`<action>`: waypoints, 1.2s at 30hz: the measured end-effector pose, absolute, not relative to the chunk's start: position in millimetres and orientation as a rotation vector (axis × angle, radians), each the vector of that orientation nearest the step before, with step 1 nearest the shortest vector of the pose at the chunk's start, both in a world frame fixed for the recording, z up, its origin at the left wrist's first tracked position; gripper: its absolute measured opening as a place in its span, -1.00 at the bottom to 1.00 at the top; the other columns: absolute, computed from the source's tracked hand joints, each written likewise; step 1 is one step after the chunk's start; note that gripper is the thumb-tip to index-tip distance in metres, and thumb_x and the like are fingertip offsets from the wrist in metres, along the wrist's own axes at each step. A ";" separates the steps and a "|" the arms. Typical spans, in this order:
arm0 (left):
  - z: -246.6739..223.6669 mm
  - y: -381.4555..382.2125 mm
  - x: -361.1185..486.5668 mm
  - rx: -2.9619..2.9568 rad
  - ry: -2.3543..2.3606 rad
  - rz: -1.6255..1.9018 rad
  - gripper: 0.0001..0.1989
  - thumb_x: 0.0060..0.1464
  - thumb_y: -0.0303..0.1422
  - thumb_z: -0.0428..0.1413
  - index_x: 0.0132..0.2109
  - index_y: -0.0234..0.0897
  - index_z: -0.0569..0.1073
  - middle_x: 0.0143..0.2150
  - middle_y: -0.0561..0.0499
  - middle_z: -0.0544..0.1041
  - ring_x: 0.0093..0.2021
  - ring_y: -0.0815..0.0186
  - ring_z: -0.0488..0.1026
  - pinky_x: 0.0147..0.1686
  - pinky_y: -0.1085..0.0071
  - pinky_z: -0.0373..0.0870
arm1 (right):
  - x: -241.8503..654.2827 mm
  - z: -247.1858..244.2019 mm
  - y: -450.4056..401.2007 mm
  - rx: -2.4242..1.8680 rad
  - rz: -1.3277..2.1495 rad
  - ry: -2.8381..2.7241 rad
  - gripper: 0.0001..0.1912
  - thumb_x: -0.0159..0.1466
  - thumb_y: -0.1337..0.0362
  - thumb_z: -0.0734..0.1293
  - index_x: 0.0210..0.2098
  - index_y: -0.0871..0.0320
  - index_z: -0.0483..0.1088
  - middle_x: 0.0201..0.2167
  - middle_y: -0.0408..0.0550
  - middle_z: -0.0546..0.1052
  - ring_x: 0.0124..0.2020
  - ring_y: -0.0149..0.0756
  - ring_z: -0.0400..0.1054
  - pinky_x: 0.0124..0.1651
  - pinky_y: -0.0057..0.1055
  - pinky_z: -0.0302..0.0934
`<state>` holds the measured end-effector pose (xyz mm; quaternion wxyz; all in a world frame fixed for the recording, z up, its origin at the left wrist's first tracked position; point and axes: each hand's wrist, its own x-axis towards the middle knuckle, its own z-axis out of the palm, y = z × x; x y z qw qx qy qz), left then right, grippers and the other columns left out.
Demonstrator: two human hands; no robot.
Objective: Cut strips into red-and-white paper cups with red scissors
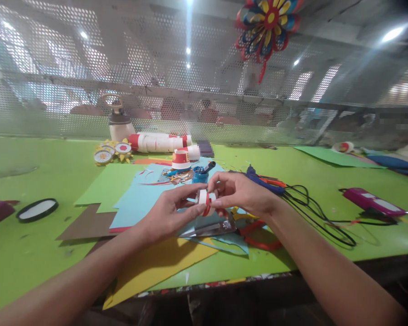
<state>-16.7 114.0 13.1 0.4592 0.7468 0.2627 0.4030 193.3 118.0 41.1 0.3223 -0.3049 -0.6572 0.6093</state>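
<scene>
Two bare hands meet over the green table (27, 271); I see the left hand (166, 215) and the right hand (240, 192) pinching a small white paper ring with a red edge (203, 199) between their fingertips, both closed on it, held just above the scissors (224, 226). Beyond the scissors lie light blue paper sheets (139, 199); nearer me than the scissors lies a yellow sheet (156, 267); right of the scissors runs a black cable (319, 217).
</scene>
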 end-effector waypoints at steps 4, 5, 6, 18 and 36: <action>11.8 115.0 -16.9 1.836 0.634 0.973 -0.57 0.10 -0.25 0.15 0.09 -0.34 0.43 -0.02 -0.19 0.54 -0.03 0.09 0.48 -0.03 0.16 0.41 | 193.0 40.6 118.0 -0.802 1.610 -1.726 -0.74 0.10 0.40 0.45 -0.29 0.19 0.30 -0.50 -0.16 0.53 -0.58 -0.49 0.39 -0.53 -0.54 0.33; 11.3 115.2 -16.9 1.828 0.620 0.965 -0.58 0.10 -0.25 0.14 0.09 -0.32 0.43 -0.02 -0.17 0.55 -0.03 0.10 0.48 -0.02 0.16 0.41 | 192.9 40.5 118.2 -0.799 1.613 -1.727 -0.74 0.10 0.41 0.45 -0.29 0.19 0.30 -0.50 -0.16 0.53 -0.58 -0.48 0.40 -0.54 -0.54 0.33; 10.8 115.3 -16.8 1.818 0.608 0.959 -0.58 0.11 -0.25 0.14 0.09 -0.31 0.43 -0.02 -0.16 0.55 -0.03 0.10 0.48 -0.01 0.17 0.40 | 192.9 40.3 118.5 -0.800 1.615 -1.727 -0.75 0.10 0.41 0.45 -0.29 0.19 0.30 -0.50 -0.16 0.53 -0.58 -0.48 0.40 -0.54 -0.54 0.33; 11.2 114.5 -11.1 1.716 0.674 0.951 -0.60 0.04 -0.25 0.17 0.00 -0.37 0.43 -0.27 -0.12 0.56 -0.26 0.18 0.50 -0.16 0.16 0.44 | 191.0 36.9 120.1 -0.832 1.628 -1.709 -0.74 0.10 0.39 0.45 -0.29 0.19 0.30 -0.51 -0.16 0.51 -0.57 -0.46 0.41 -0.54 -0.54 0.34; 10.2 117.1 -11.3 1.759 0.777 0.969 -0.64 0.06 -0.23 0.13 -0.06 -0.40 0.45 -0.08 -0.23 0.55 -0.10 0.09 0.50 -0.10 0.19 0.39 | 190.4 35.2 121.2 -0.852 1.661 -1.687 -0.76 0.09 0.41 0.45 -0.30 0.20 0.33 -0.54 -0.16 0.52 -0.59 -0.44 0.40 -0.57 -0.53 0.33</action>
